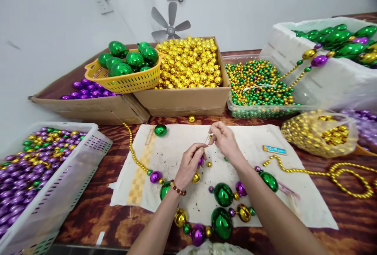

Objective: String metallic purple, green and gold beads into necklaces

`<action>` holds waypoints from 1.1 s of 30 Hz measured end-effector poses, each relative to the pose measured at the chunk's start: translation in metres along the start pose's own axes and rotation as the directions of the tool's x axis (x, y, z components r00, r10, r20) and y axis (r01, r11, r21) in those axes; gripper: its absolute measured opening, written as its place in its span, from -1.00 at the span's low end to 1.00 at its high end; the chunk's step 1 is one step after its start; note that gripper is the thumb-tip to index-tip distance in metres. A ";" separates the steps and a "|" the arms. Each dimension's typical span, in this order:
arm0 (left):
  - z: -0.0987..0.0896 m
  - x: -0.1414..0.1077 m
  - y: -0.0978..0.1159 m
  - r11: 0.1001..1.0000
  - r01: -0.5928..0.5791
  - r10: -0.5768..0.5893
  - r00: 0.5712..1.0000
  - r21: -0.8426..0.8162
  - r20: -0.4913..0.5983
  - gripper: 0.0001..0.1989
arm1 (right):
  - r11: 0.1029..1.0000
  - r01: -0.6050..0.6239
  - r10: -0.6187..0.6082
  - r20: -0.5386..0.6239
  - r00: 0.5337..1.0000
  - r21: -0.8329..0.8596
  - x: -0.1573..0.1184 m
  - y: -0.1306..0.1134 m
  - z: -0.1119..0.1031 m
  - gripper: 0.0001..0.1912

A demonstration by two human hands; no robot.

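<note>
Over the white cloth [250, 145], my left hand [190, 164] and my right hand [225, 139] meet with fingers pinched. Between the fingertips runs a thin pale string [206, 140]; its ends are too fine to follow. Just below my left fingers a purple bead [200, 161] shows in part, with a gold bead [196, 177] and a small gold bead [209, 164] close by. A strand of large green, purple and gold beads [221, 223] curves under my forearms, partly hidden by them. Its small gold beads [132, 149] trail to the upper left.
Behind the cloth stand a carton of gold balls [182, 100], a yellow basket [126, 84] of green ones and a clear tub [265, 112] of small beads. A white crate [88, 145] borders the left. Right lie a bead bag [318, 133] and gold chain [350, 164].
</note>
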State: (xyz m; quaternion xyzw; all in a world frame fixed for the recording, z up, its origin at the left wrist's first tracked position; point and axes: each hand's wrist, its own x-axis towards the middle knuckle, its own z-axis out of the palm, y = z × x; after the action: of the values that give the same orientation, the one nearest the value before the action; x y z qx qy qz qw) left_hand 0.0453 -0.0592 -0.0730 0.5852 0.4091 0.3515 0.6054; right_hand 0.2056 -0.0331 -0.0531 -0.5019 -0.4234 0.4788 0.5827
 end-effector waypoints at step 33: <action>-0.022 -0.019 0.014 0.989 0.118 -0.131 0.979 0.088 0.154 -0.75 | 0.974 -0.104 0.059 0.219 0.974 0.202 -0.028 0.006 0.010 -0.81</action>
State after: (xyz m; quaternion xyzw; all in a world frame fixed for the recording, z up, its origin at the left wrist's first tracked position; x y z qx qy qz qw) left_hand 0.0184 -0.0661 -0.0570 0.6079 0.4088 0.2489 0.6336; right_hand 0.1899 -0.0589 -0.0579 -0.4002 -0.4083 0.5954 0.5645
